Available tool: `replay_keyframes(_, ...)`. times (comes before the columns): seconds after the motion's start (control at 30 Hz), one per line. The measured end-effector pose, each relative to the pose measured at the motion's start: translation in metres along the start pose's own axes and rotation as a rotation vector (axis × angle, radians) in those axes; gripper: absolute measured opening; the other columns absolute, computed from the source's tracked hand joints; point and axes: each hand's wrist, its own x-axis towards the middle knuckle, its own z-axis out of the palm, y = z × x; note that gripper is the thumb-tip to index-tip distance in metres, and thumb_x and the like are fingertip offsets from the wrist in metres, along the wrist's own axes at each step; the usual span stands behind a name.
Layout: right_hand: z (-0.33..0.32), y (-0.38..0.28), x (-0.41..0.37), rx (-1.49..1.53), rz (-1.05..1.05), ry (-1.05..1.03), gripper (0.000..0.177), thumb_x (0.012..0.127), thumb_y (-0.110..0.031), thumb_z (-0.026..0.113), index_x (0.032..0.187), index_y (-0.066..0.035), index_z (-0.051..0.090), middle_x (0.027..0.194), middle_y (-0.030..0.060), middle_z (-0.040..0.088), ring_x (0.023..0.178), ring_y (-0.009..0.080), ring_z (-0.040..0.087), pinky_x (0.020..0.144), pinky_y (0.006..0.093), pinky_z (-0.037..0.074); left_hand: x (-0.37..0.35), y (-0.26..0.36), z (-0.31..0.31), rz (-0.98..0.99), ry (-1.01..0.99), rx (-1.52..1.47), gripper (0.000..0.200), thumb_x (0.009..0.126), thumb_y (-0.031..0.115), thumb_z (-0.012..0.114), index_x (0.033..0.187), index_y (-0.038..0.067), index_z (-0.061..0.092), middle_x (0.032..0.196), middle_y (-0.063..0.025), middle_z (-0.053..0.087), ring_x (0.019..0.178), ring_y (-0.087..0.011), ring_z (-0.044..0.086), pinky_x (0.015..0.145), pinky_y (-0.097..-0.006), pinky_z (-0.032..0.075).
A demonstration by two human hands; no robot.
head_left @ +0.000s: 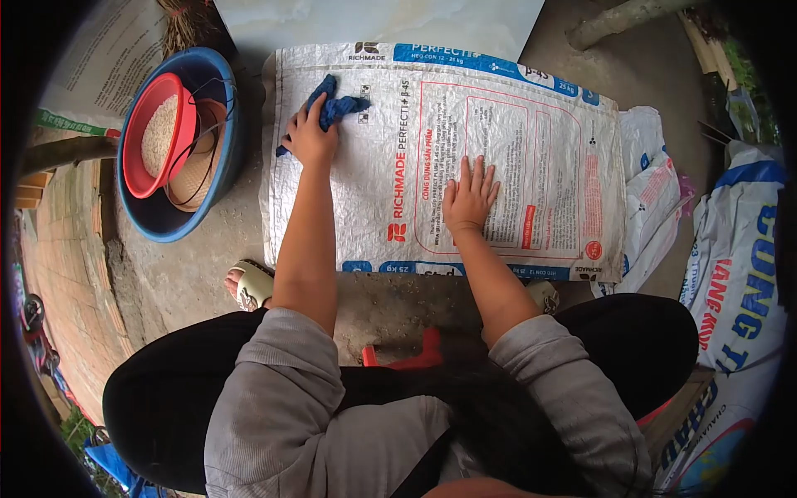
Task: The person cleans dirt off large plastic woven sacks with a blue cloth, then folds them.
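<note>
Gripping a crumpled blue cloth (334, 108), the left hand (311, 137) closes its fingers around the fabric and presses it onto the upper left part of a printed feed sack (548, 133). The cloth sits bunched under and ahead of the fingers, with one end trailing back beside the wrist. Bunching it this way probably gives a firm pad against the woven surface. The right hand (469, 197) lies flat near the sack's middle, fingers spread and palm down. It holds nothing, and its broad contact seems meant to pin the sack so that it does not slide or wrinkle. The sack is spread fully open on the bare concrete ground (166, 274), printed side up, directly in front of the squatting person and within reach of both arms. To the left, touching no hand, a blue basin (222, 158) holds a red bowl of grain (162, 137) tilted against its wall. More printed sacks (739, 257) lie crumpled at the right. A sandalled foot (249, 284) rests just beside the sack's near left corner.
</note>
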Motion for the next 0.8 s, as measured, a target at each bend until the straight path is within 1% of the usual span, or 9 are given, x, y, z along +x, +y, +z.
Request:
replay_keyframes(0.07, -0.001, -0.002, 0.000, -0.005, 0.003, 0.000, 0.060, 0.094, -0.035, 0.047, 0.151, -0.017, 0.037, 0.160, 0.0122, 0.025, 0.147, 0.0406, 0.018, 0.118, 0.0581, 0.011, 0.004, -0.002, 0.001, -0.027, 0.002, -0.049, 0.061, 0.076, 0.023, 0.074, 0.132, 0.039, 0.057, 0.141, -0.0151, 0.048, 0.127, -0.0395, 0.045, 0.102, -0.0603, 0.033)
replay_keyframes(0.13, -0.001, -0.001, 0.001, -0.017, 0.008, -0.004, 0.060, 0.094, -0.035, 0.047, 0.151, -0.017, 0.037, 0.160, 0.0123, 0.025, 0.147, 0.0407, 0.018, 0.117, 0.0581, 0.011, -0.002, 0.004, 0.006, -0.243, 0.274, -0.299, 0.063, 0.073, 0.013, 0.072, 0.130, 0.034, 0.058, 0.126, -0.0205, 0.054, 0.112, -0.0398, 0.053, 0.095, -0.0508, 0.042)
replay_keyframes(0.17, -0.001, 0.000, 0.001, -0.012, 0.007, -0.003, 0.061, 0.094, -0.035, 0.047, 0.151, -0.018, 0.037, 0.160, 0.0122, 0.025, 0.147, 0.0406, 0.018, 0.118, 0.0581, 0.011, -0.014, 0.015, 0.009, -0.181, 0.283, -0.299, 0.066, 0.071, 0.009, 0.073, 0.131, 0.032, 0.058, 0.121, -0.0246, 0.054, 0.107, -0.0421, 0.055, 0.092, -0.0464, 0.046)
replay_keyframes(0.27, 0.002, 0.001, 0.001, -0.002, -0.009, 0.008, 0.061, 0.093, -0.036, 0.048, 0.150, -0.016, 0.038, 0.159, 0.0131, 0.027, 0.147, 0.0405, 0.017, 0.118, 0.0583, 0.011, -0.062, 0.081, 0.010, 0.190, 0.064, -0.275, 0.068, 0.070, 0.014, 0.075, 0.132, 0.034, 0.056, 0.128, -0.0215, 0.052, 0.110, -0.0396, 0.053, 0.093, -0.0484, 0.042)
replay_keyframes(0.33, -0.002, 0.000, 0.001, 0.001, -0.017, 0.026, 0.062, 0.093, -0.036, 0.049, 0.149, -0.014, 0.039, 0.158, 0.0140, 0.028, 0.147, 0.0405, 0.017, 0.118, 0.0585, 0.010, -0.099, 0.123, 0.015, 0.470, -0.148, -0.279, 0.054, 0.073, 0.021, 0.072, 0.125, 0.028, 0.060, 0.130, -0.0121, 0.054, 0.111, -0.0340, 0.051, 0.093, -0.0478, 0.039)
replay_keyframes(0.4, -0.016, -0.006, 0.006, -0.193, 0.062, -0.320, 0.061, 0.092, -0.037, 0.049, 0.146, -0.009, 0.042, 0.156, 0.0166, 0.031, 0.147, 0.0406, 0.017, 0.117, 0.0590, 0.010, -0.138, 0.136, 0.048, 0.856, -0.180, -0.157, 0.044, 0.075, 0.021, 0.068, 0.119, 0.027, 0.065, 0.130, -0.0073, 0.055, 0.110, -0.0299, 0.053, 0.091, -0.0445, 0.042)
replay_keyframes(0.5, 0.004, 0.002, 0.001, -0.113, 0.005, -0.104, 0.060, 0.092, -0.037, 0.049, 0.144, -0.007, 0.043, 0.155, 0.0177, 0.032, 0.147, 0.0408, 0.017, 0.117, 0.0592, 0.010, -0.141, 0.143, 0.039, 0.673, -0.260, -0.241, 0.038, 0.076, 0.020, 0.066, 0.114, 0.026, 0.066, 0.128, -0.0026, 0.056, 0.107, -0.0272, 0.054, 0.088, -0.0422, 0.043)
replay_keyframes(0.6, 0.000, 0.000, 0.001, -0.029, -0.004, -0.018, 0.059, 0.093, -0.035, 0.048, 0.147, -0.011, 0.041, 0.156, 0.0156, 0.030, 0.147, 0.0407, 0.017, 0.117, 0.0590, 0.011, -0.108, 0.115, 0.041, 0.777, -0.220, -0.159, 0.039, 0.076, 0.017, 0.065, 0.114, 0.026, 0.066, 0.128, -0.0006, 0.057, 0.104, -0.0270, 0.056, 0.085, -0.0400, 0.045)
replay_keyframes(0.8, 0.001, 0.000, 0.000, 0.010, 0.005, -0.004, 0.060, 0.094, -0.033, 0.047, 0.150, -0.016, 0.038, 0.160, 0.0126, 0.025, 0.148, 0.0403, 0.016, 0.117, 0.0583, 0.011, -0.018, 0.015, 0.004, 0.114, 0.134, 0.037, 0.050, 0.073, 0.006, 0.063, 0.118, 0.029, 0.065, 0.126, -0.0068, 0.057, 0.106, -0.0340, 0.055, 0.089, -0.0455, 0.048)
